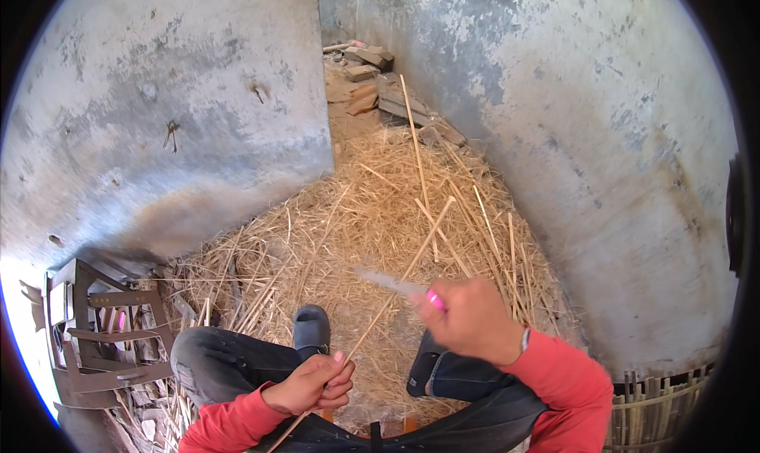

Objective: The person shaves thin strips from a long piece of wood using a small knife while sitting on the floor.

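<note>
Weathered walls (602,120) frame pale shavings (376,180) as the left hand (317,385) pinches a slender strip (431,236), the right hand (479,320) clenching a knife (389,281). Trimming appears underway, the next stroke calling for steadiness.

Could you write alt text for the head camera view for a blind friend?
A red-sleeved left hand grips a long, thin, tan, bamboo-like strip, while the right hand holds a blurred, pale blade with pink near its base. Straw-coloured shavings lie strewn below.
</note>
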A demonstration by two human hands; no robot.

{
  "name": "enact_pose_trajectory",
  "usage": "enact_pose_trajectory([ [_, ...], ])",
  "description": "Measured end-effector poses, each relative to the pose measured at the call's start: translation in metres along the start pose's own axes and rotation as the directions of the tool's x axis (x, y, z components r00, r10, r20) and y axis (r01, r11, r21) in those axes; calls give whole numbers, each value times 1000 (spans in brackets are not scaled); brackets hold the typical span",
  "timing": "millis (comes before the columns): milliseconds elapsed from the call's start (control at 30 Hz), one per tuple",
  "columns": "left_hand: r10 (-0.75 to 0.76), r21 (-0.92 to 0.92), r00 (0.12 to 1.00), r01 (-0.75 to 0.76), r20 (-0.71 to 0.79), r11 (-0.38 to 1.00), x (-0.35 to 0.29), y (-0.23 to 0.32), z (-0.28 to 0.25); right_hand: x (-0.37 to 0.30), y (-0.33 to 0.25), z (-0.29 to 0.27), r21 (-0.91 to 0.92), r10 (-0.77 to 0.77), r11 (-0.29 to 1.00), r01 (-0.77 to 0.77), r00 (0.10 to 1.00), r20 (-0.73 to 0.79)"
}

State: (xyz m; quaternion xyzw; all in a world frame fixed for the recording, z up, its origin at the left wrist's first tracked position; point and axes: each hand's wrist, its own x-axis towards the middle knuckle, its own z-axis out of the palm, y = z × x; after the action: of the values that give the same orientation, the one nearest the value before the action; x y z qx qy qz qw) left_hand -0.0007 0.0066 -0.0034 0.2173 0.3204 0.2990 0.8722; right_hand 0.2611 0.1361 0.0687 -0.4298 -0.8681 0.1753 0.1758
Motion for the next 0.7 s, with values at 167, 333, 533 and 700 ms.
enact_pose_trajectory([
  [167,-70,-20,997,70,-21,997,-5,6,-3,4,14,19,-139,-59,989,44,992,-108],
  [333,-108,42,994,107,21,993,-15,2,1,31,95,-28,-191,174,944,-268,899,-403],
  [533,-56,-28,997,57,47,998,-11,10,-2,21,76,-54,419,338,898,-137,823,-456],
  [700,-81,5,996,81,39,997,-9,8,-2,13,39,-44,417,263,904,-98,895,-361],
])
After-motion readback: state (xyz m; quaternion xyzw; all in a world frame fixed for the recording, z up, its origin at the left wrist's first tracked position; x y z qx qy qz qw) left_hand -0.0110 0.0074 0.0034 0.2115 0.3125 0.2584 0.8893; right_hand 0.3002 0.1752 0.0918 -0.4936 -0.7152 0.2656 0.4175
